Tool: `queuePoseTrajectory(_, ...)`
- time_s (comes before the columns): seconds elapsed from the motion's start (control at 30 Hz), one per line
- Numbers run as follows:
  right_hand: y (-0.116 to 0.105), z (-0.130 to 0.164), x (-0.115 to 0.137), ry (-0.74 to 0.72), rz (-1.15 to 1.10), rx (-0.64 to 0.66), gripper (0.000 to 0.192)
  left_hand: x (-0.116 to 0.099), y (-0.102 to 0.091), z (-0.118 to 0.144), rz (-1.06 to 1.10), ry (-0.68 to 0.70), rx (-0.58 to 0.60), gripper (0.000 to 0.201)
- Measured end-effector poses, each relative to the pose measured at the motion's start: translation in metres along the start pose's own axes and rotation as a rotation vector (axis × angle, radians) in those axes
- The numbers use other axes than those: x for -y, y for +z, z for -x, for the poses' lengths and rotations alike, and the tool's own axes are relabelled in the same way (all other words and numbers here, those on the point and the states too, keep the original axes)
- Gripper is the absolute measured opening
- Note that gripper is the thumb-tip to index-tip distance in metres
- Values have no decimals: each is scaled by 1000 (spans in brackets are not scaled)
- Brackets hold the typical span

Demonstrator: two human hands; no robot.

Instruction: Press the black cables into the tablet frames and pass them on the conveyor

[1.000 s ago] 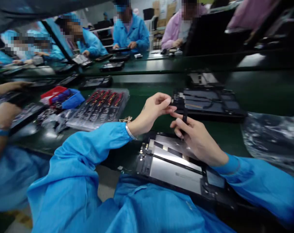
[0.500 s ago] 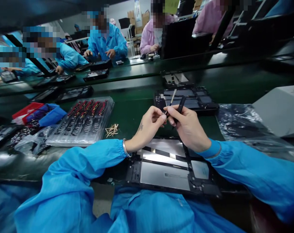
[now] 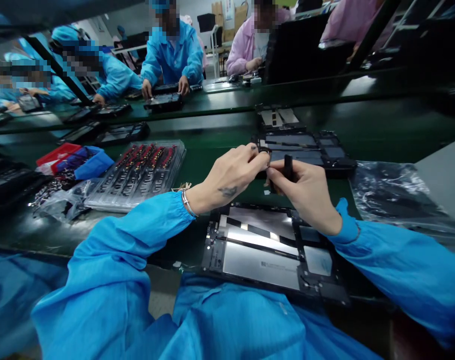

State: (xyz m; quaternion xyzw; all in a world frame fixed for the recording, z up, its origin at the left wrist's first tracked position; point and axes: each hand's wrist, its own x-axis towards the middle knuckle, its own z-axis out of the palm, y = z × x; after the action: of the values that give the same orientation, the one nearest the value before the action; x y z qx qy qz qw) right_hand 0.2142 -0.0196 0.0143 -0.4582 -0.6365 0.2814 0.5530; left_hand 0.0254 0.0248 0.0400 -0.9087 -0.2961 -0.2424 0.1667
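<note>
My left hand (image 3: 235, 172) is closed in a pinch, its back towards me, and its fingertips meet those of my right hand. What it pinches is hidden. My right hand (image 3: 304, 192) is closed around a slim black tool (image 3: 288, 166) with its blunt end up; its lower part is hidden. Below both hands an opened tablet (image 3: 263, 272) lies at the table edge, showing silver battery panels and black tape strips. Just behind the hands lies another opened tablet (image 3: 295, 142). A small white scrap (image 3: 267, 192) is on the green table under the fingers.
To the left sit a clear plastic tray (image 3: 137, 175) of small red-and-black parts, a blue bin (image 3: 94, 165) and a red bin (image 3: 58, 154). A plastic bag (image 3: 396, 190) lies right, beside a pale box (image 3: 445, 175). Co-workers sit across the line.
My left hand has turned over and moved up and right, closing on my right fingertips. The thin pale strip between the hands no longer shows. A co-worker opposite now grips a tablet.
</note>
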Motion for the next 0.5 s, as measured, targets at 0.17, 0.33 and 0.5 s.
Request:
queuePoseTrajectory(0.17,2,1,1,35,-29,-8,18,-11,-3,9,10,60,-32,37)
queuePoseTrajectory(0.33,2,6,5,-33,80,37,20,-13,-11,8,-6,40,33,40)
queuePoseTrajectory(0.5,2,11,6,-106,200,83,23,-22,-15,9,-3,16,99,51)
